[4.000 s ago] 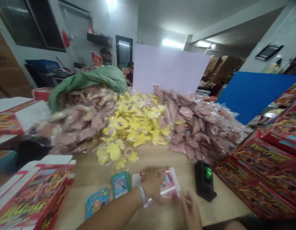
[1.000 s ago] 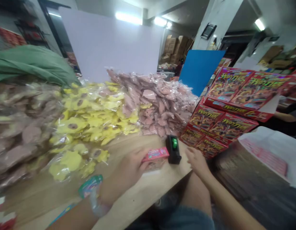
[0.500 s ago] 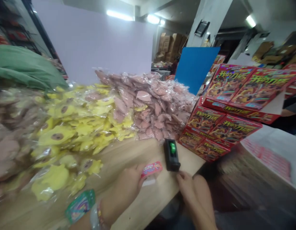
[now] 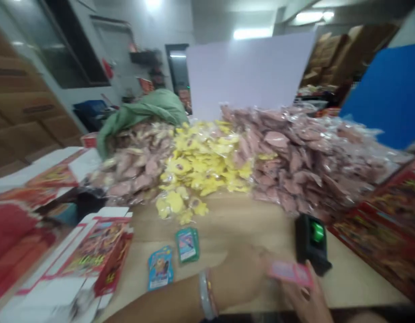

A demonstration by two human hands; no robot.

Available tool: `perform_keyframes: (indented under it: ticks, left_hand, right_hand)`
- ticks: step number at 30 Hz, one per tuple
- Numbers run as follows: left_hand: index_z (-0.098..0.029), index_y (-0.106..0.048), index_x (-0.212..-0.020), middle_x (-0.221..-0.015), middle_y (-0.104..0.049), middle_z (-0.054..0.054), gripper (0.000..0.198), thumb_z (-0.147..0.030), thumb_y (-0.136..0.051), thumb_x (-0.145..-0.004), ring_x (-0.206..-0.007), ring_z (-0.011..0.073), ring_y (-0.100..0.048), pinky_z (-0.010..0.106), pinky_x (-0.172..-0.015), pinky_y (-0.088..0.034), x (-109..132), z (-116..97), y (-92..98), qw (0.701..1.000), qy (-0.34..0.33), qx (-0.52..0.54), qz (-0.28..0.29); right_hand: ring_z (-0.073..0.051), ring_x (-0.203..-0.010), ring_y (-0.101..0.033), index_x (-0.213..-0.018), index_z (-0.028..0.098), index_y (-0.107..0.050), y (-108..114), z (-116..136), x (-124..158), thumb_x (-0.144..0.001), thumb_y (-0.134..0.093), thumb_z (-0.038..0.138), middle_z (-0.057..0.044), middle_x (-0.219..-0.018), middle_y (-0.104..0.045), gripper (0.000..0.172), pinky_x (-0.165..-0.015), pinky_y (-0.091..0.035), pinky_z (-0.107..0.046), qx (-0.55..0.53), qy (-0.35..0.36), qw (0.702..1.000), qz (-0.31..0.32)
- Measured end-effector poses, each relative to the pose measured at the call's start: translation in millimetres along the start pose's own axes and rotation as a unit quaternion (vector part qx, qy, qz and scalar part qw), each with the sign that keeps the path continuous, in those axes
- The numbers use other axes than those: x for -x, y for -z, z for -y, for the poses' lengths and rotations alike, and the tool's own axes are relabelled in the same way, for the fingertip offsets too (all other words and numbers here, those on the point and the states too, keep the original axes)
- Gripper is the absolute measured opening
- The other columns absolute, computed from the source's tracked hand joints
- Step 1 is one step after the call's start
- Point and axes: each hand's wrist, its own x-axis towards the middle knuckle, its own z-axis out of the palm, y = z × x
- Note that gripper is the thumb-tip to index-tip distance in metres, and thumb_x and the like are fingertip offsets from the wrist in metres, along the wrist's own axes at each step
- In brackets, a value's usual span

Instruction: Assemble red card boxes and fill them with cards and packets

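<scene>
A pink printed card (image 4: 291,272) is held flat between my two hands above the table; blur hides whether it is one card or a stack. My left hand (image 4: 249,279), with bracelets at the wrist, closes on its left end. At the right end, my right hand (image 4: 306,296) grips it with thumb and fingers. Just beyond the right hand stands a black tape dispenser (image 4: 311,242) with a green roll. Left of my left hand lie a stack of green-edged cards (image 4: 187,245) and some blue cards (image 4: 160,268).
Bagged yellow shapes (image 4: 207,157) and bagged pink shapes (image 4: 295,157) are heaped along the back of the wooden table (image 4: 227,215). Red printed boxes (image 4: 385,229) stand at the right. An opened, flattened printed box (image 4: 89,251) lies at the left.
My view has swung left, bringing the blue cards and flattened box into sight. My right hand has moved from beside the dispenser to the pink card, which my left hand was holding alone.
</scene>
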Motion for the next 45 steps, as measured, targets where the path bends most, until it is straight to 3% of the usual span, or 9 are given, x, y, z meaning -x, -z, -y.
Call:
perform_keyframes:
  ticks: [4, 7, 11, 14, 16, 21, 27, 38, 45]
  left_hand:
    - [-0.020, -0.040, -0.122, -0.112, -0.057, 0.003, 0.041, -0.026, -0.051, -0.083, -0.100, 0.0158, -0.055, 0.024, -0.086, -0.044, 47.2, 31.3, 27.2, 0.987, 0.116, 0.034, -0.108]
    - [-0.010, -0.042, -0.122, -0.124, -0.049, 0.015, 0.049, -0.024, -0.056, -0.078, -0.115, 0.0267, -0.046, 0.038, -0.096, -0.037, 131.2, 70.6, 24.6, 0.957, 0.250, 0.009, -0.147]
    - [-0.016, -0.050, -0.118, -0.130, -0.046, 0.014, 0.057, -0.017, -0.070, -0.064, -0.119, 0.0290, -0.044, 0.041, -0.099, -0.037, 229.0, 110.9, -10.9, 0.938, 0.338, -0.004, -0.074]
    - [-0.021, -0.048, -0.121, -0.131, -0.047, 0.009, 0.048, -0.019, -0.060, -0.075, -0.120, 0.0224, -0.043, 0.036, -0.102, -0.034, 245.3, 124.1, -27.6, 0.942, 0.332, -0.016, -0.048]
    - [-0.017, -0.048, -0.122, -0.129, -0.049, 0.011, 0.045, -0.015, -0.052, -0.078, -0.119, 0.0231, -0.044, 0.036, -0.103, -0.033, 239.0, 125.9, -33.1, 0.945, 0.325, -0.030, -0.022]
    - [-0.004, -0.042, -0.128, -0.133, -0.039, 0.022, 0.050, -0.002, -0.039, -0.078, -0.124, 0.0314, -0.036, 0.043, -0.102, -0.033, 223.5, 117.6, -52.0, 0.918, 0.383, -0.095, 0.034]
    - [-0.011, -0.049, -0.121, -0.127, -0.050, 0.014, 0.045, 0.000, -0.040, -0.078, -0.119, 0.0221, -0.045, 0.034, -0.102, -0.037, 234.5, 111.1, -64.9, 0.948, 0.301, -0.090, -0.051]
    - [-0.023, -0.062, -0.096, -0.103, -0.059, 0.003, 0.021, -0.021, -0.062, -0.075, -0.100, 0.0182, -0.051, 0.028, -0.091, -0.039, 234.0, 117.8, -18.8, 0.947, 0.299, 0.080, -0.086]
    - [-0.017, -0.048, -0.114, -0.115, -0.046, 0.009, 0.048, -0.021, -0.064, -0.068, -0.102, 0.0203, -0.049, 0.030, -0.090, -0.040, 214.3, 115.0, -19.8, 0.922, 0.379, 0.026, -0.077]
  right_hand:
    - [-0.025, -0.085, -0.063, -0.110, 0.015, -0.050, -0.9, 24.2, -36.8, -0.070, -0.057, 0.051, -0.011, -0.094, -0.066, 0.055, -0.071, -0.049, -0.032, 0.061, -0.003, 0.988, 0.140]
    - [-0.032, -0.085, -0.061, -0.110, 0.007, -0.052, -32.1, 40.1, -56.2, -0.075, -0.050, 0.045, -0.019, -0.095, -0.064, 0.052, -0.073, -0.047, -0.042, 0.265, 0.048, 0.957, 0.107]
    - [-0.032, -0.102, -0.056, -0.118, 0.014, -0.052, -111.4, 57.7, -37.6, -0.078, -0.049, 0.028, -0.019, -0.119, -0.055, 0.042, -0.083, -0.045, -0.046, 0.401, 0.339, 0.830, 0.190]
    - [-0.026, -0.117, -0.046, -0.125, 0.019, -0.048, -181.8, 66.8, -7.1, -0.078, -0.052, 0.019, -0.011, -0.129, -0.050, 0.047, -0.094, -0.042, -0.042, 0.353, 0.505, 0.701, 0.360]
    - [-0.028, -0.119, -0.045, -0.122, 0.012, -0.052, -213.7, 62.2, 5.2, -0.076, -0.052, 0.010, -0.014, -0.128, -0.050, 0.046, -0.095, -0.042, -0.040, 0.362, 0.529, 0.662, 0.387]
    - [-0.028, -0.117, -0.046, -0.118, 0.007, -0.054, -223.6, 36.5, 6.6, -0.074, -0.047, 0.003, -0.016, -0.125, -0.052, 0.045, -0.093, -0.044, -0.038, 0.390, 0.574, 0.636, 0.338]
    - [-0.025, -0.087, -0.057, -0.091, 0.014, -0.062, -218.6, 48.3, 6.6, -0.081, -0.047, 0.006, -0.012, -0.090, -0.064, 0.019, -0.070, -0.046, -0.035, 0.356, 0.566, 0.654, 0.354]
    - [-0.014, -0.079, -0.054, -0.080, 0.018, -0.061, -205.9, 77.1, -0.9, -0.084, -0.050, 0.013, -0.001, -0.082, -0.061, 0.013, -0.068, -0.041, -0.022, 0.303, 0.492, 0.704, 0.414]
    - [-0.020, -0.087, -0.050, -0.083, 0.013, -0.061, -213.4, 60.1, 10.4, -0.083, -0.042, 0.006, -0.008, -0.087, -0.059, 0.020, -0.076, -0.042, -0.030, 0.282, 0.480, 0.730, 0.396]
